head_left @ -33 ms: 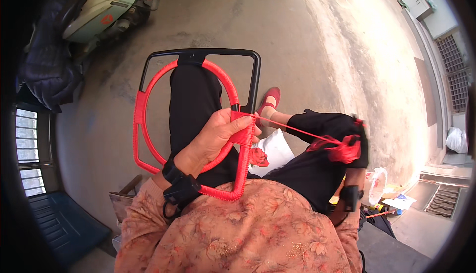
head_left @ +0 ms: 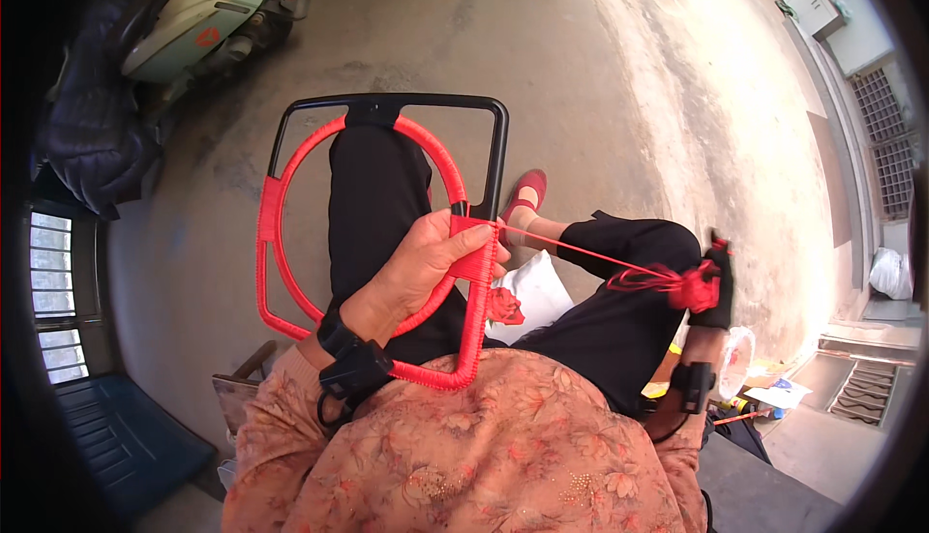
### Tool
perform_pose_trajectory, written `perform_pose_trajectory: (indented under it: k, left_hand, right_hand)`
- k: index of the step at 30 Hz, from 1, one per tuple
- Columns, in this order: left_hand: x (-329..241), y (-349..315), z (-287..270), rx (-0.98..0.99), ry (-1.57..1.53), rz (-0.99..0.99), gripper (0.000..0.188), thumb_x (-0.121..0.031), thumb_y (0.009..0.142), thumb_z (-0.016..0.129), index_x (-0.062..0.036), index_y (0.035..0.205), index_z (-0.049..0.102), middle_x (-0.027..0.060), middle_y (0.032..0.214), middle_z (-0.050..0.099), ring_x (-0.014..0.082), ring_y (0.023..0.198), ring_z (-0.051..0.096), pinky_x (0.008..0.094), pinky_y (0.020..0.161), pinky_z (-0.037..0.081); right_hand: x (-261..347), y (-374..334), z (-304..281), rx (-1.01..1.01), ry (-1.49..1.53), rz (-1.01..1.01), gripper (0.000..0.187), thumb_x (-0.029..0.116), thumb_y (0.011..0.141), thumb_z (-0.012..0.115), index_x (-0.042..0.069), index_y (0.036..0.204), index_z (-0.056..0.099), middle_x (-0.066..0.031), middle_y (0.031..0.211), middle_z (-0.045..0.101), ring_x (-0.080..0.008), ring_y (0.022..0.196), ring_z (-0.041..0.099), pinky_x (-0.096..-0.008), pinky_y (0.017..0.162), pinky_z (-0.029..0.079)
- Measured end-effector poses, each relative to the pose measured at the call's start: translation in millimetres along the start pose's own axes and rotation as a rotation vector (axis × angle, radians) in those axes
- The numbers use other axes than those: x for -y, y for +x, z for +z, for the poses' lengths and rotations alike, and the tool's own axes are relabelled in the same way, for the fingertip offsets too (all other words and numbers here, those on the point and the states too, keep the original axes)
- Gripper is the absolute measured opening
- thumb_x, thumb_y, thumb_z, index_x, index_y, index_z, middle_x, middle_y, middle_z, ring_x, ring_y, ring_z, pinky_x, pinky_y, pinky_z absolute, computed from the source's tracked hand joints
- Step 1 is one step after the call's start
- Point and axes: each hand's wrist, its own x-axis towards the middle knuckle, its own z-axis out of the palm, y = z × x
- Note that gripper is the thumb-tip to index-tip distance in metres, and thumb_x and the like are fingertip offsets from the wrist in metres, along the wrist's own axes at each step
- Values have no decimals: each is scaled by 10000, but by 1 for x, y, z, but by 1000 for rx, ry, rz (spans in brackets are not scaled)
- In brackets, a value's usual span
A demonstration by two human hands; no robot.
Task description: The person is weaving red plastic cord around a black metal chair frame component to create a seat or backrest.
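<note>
A black square frame with a round ring inside it [head_left: 371,110] rests over my thighs. Red cord is wound tightly round the ring and much of the frame, while the top bar and upper sides stay bare black. My left hand [head_left: 426,267] is closed round the frame's right side, its thumb pressing on the red wrapping. From there a taut red strand runs right to a loose bundle of red cord [head_left: 693,288]. My right hand [head_left: 715,286], in a dark covering, is closed on that bundle at the far right; its fingers are partly hidden.
A red ball of cord [head_left: 504,307] lies beside a white bag [head_left: 538,293] between my legs. To the right are a clear plastic container [head_left: 737,363] and papers [head_left: 777,395]. A light-coloured scooter [head_left: 198,25] stands at upper left, and a dark blue seat [head_left: 131,451] at lower left.
My right hand has moved a little to the right with the red cord bundle, drawing the strand out further. My left hand and the frame stay nearly in place.
</note>
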Motion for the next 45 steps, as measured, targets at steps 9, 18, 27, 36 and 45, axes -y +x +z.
perform_pose_trajectory:
  k: [9,18,27,36,45]
  left_hand:
    - [18,19,-3,-67,-219,66,307,-274,984,509,-8,1137,530,129,939,666,181,812,666,294,756,539]
    - [17,26,5,-169,-275,284,364,-314,1019,410,-22,1210,514,82,1110,605,146,1010,583,319,904,469]
    - [26,28,-6,-244,-169,382,198,-154,990,498,-5,1117,528,51,1027,623,93,916,612,225,810,496]
    - [32,35,-5,-309,-147,319,200,-98,988,450,-2,1150,519,67,1027,629,99,911,624,243,801,524]
    - [29,29,-1,-290,-210,354,269,-123,1009,404,26,1214,494,91,1064,627,135,924,624,281,825,523]
  right_hand:
    - [23,13,11,-111,329,-6,402,247,979,478,-13,1285,503,-172,1242,587,-263,1150,556,-420,1001,428]
    - [-10,-33,290,514,-1277,-1232,366,59,703,611,60,1068,612,-109,1036,608,-285,931,587,-397,842,473]
    - [-19,-64,262,392,-831,-762,196,42,804,679,40,994,630,-90,968,657,-224,873,650,-356,749,523]
    - [-51,-27,245,704,-407,160,247,163,912,598,-24,1073,612,-54,967,643,-104,891,584,-262,816,471]
    - [-45,-22,260,699,-204,276,320,242,905,627,-9,1102,624,-56,955,652,-108,830,581,-266,771,476]
